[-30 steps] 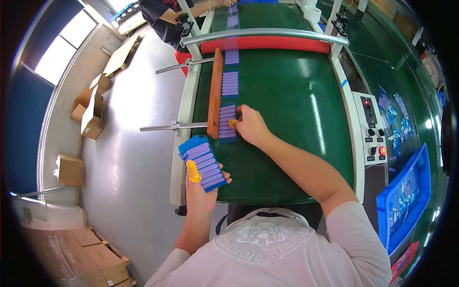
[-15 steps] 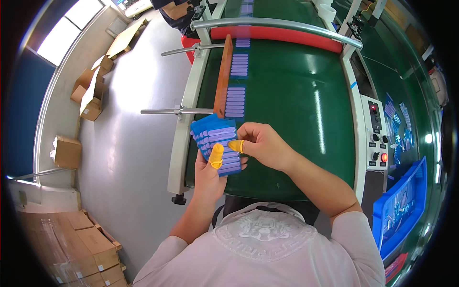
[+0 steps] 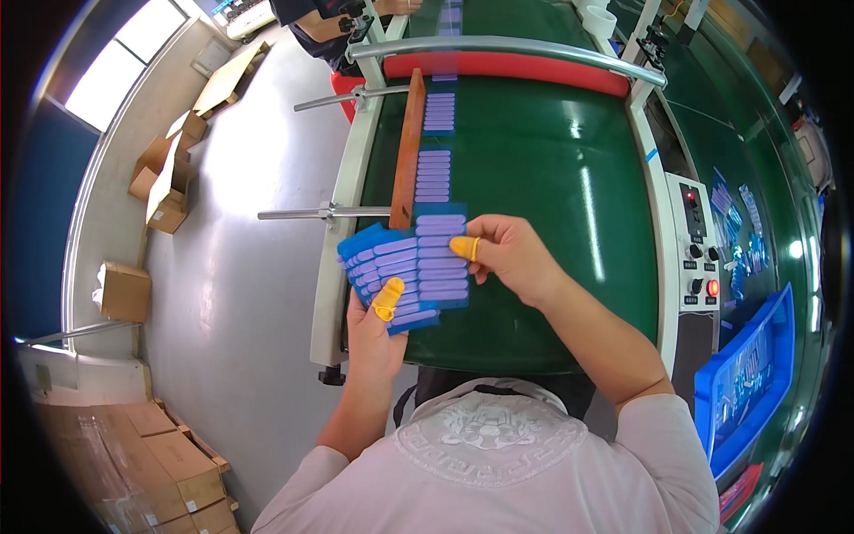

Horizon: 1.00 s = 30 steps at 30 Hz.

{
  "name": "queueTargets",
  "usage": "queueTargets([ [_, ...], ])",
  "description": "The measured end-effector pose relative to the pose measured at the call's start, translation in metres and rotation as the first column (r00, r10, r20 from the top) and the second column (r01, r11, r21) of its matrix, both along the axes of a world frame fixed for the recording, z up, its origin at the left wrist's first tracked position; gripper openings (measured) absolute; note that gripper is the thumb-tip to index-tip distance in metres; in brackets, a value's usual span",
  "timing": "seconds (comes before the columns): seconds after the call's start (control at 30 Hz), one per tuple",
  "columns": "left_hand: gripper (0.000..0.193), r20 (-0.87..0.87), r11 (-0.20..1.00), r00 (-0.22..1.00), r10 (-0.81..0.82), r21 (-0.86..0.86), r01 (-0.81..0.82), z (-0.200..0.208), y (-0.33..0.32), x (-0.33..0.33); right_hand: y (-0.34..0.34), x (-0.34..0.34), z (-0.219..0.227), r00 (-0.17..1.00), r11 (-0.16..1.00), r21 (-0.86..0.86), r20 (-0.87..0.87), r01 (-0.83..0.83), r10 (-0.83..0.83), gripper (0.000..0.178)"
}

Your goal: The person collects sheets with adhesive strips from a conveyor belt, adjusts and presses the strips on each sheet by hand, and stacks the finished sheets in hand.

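My left hand (image 3: 374, 342) is closed on a fanned stack of blue sheets bearing purple strips (image 3: 384, 265), held over the near left corner of a green conveyor belt (image 3: 534, 187). My right hand (image 3: 518, 258) pinches the right edge of one such sheet (image 3: 441, 271) between thumb and fingers. This sheet stands out to the right of the stack, its left edge still against the others. Yellow finger cots cover both thumbs. Beyond my hands, more striped sheets (image 3: 433, 175) lie in line on the belt beside a wooden guide bar (image 3: 408, 151).
A metal rail (image 3: 516, 44) and red roller (image 3: 507, 75) cross the belt. A control box (image 3: 694, 240) stands on the right, near a blue tray (image 3: 707, 392). A co-worker (image 3: 311, 31) is at the far left. Cardboard boxes (image 3: 169, 454) stand on the left.
My right hand has moved right, sliding one sheet partly out of the stack. My left hand has shifted slightly left with the rest. The sheets on the belt have moved a little farther away.
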<state>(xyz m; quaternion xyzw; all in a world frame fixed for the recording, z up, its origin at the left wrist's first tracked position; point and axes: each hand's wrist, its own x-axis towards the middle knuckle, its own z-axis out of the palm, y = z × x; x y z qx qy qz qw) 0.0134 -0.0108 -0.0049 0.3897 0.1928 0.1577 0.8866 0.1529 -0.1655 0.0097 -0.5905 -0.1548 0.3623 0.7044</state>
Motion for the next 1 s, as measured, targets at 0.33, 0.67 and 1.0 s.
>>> queueTargets([
  [0.33, 0.038, -0.012, 0.983, 0.987, 0.16, 0.09, -0.159, 0.006, 0.018, -0.009, 0.022, 0.023, -0.032, 0.992, 0.978, -0.181, 0.092, 0.102, -0.086, 0.016],
  [0.67, 0.034, -0.035, 0.979, 0.984, 0.177, 0.107, -0.172, 0.008, 0.012, -0.009, 0.044, 0.028, -0.036, 0.957, 0.901, -0.391, 0.281, 0.188, -0.077, 0.034],
  [1.0, 0.033, -0.058, 0.975, 0.98, 0.189, 0.128, -0.18, 0.004, 0.012, -0.007, 0.06, 0.039, -0.046, 0.815, 0.822, -0.409, 0.568, 0.396, -0.11, 0.04],
])
